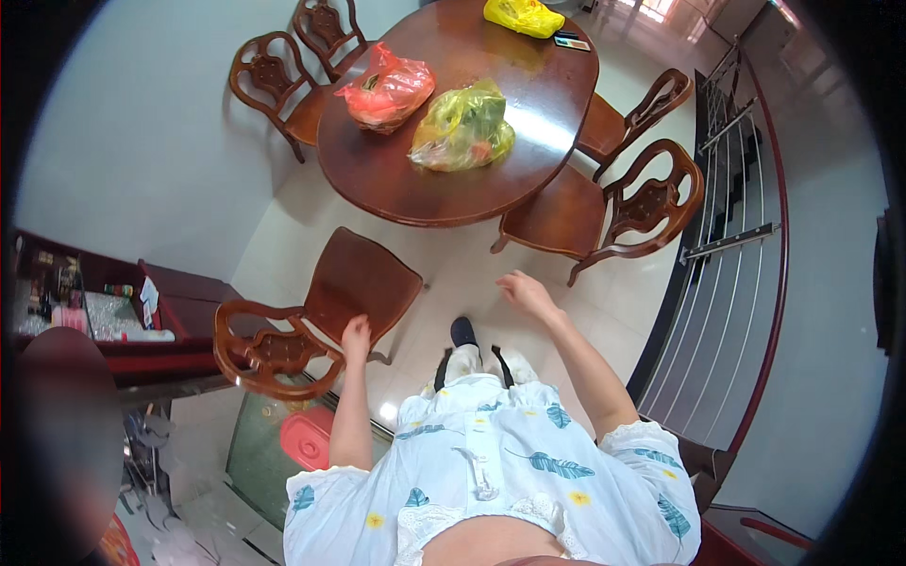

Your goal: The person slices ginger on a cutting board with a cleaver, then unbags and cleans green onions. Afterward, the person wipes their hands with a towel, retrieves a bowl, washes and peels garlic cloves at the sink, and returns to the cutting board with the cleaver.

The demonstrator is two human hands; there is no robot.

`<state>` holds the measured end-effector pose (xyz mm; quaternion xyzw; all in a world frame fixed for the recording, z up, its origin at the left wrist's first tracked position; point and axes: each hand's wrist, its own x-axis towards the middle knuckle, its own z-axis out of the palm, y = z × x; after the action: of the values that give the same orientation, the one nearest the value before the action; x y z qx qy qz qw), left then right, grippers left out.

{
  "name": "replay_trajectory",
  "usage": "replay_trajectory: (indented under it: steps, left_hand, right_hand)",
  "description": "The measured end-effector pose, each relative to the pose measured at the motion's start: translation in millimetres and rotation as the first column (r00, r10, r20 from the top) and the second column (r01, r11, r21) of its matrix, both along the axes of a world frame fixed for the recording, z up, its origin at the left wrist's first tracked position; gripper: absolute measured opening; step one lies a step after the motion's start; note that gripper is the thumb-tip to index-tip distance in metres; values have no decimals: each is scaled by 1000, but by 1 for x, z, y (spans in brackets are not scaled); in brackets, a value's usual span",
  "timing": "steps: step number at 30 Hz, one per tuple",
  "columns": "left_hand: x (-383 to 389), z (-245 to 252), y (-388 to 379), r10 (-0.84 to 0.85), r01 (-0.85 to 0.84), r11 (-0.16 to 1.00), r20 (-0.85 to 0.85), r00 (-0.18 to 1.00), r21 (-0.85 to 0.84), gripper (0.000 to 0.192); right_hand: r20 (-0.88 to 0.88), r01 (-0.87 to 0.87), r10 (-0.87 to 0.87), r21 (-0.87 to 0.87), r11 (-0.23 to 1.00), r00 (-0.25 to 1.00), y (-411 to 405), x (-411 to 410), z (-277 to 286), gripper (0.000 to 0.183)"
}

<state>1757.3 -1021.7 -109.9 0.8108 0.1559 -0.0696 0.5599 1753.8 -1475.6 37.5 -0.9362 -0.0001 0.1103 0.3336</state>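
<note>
My left hand (356, 338) is over the front edge of a wooden chair's seat (361, 283), near its carved backrest; whether it touches the chair I cannot tell, and its fingers look curled. Out over the tiled floor is my right hand (525, 291), holding nothing, fingers loosely bent. Ahead stands an oval wooden table (425, 205). On it lie a filled red plastic bag (389, 88), a filled translucent yellow plastic bag (463, 127) and, at the far end, a bright yellow bag (524, 17) beside a small flat object (572, 44).
Wooden chairs flank the table, including one at the right (566, 212). Farther right runs a metal railing with a red handrail (778, 283). A dark red cabinet (191, 304) with assorted items is at the left. A pink lidded container (308, 437) sits low beside my left arm.
</note>
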Motion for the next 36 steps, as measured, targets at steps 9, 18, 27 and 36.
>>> replay_trajectory:
  steps: [9, 18, 27, 36]
  left_hand:
    - [290, 146, -279, -588, 411, 793, 393, 707, 449, 48]
    - [378, 135, -339, -695, 605, 592, -43, 718, 533, 35]
    - [414, 137, -351, -818, 739, 493, -44, 574, 459, 32]
    - [473, 71, -307, -423, 455, 881, -217, 880, 128, 29]
  right_hand:
    - [182, -183, 183, -17, 983, 966, -20, 157, 45, 22]
    - [463, -167, 192, -95, 981, 865, -63, 342, 74, 18]
    - [-37, -486, 519, -410, 772, 854, -106, 415, -7, 18]
    - [75, -129, 214, -591, 796, 974, -152, 451, 3, 29]
